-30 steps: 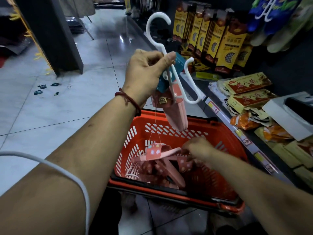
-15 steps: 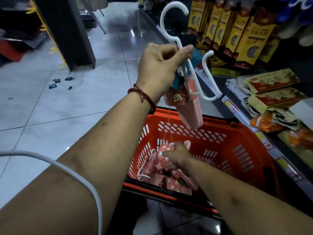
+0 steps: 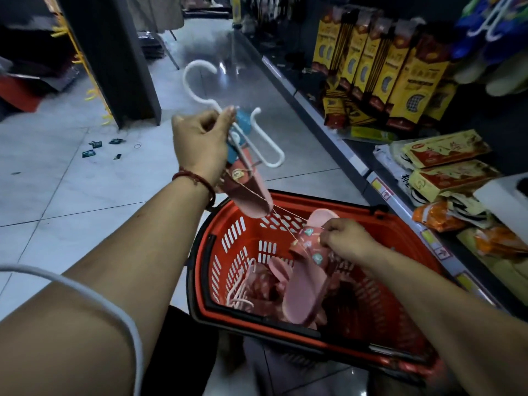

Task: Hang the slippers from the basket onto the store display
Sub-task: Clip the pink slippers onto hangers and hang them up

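- The right hand, half a second ago sunk among the pairs in the red basket, now lifts a second slipper above the heap, with its curled fingers pinching the patterned strap.
- A thin string, slack before, runs taut from that slipper to the first slipper, which hangs from a white hanger beyond the basket's far rim.
- The left hand holds the hanger lower and more tilted than before, thumb and fingers pinching its stem beside a blue tag.
- The soles are smooth, matte pink; the basket is slotted plastic with black trim; the hanger is glossy moulded plastic with a round hook.
- More slippers lie in the basket.
- Yellow packets on the shelf carry red characters (too blurred to read).
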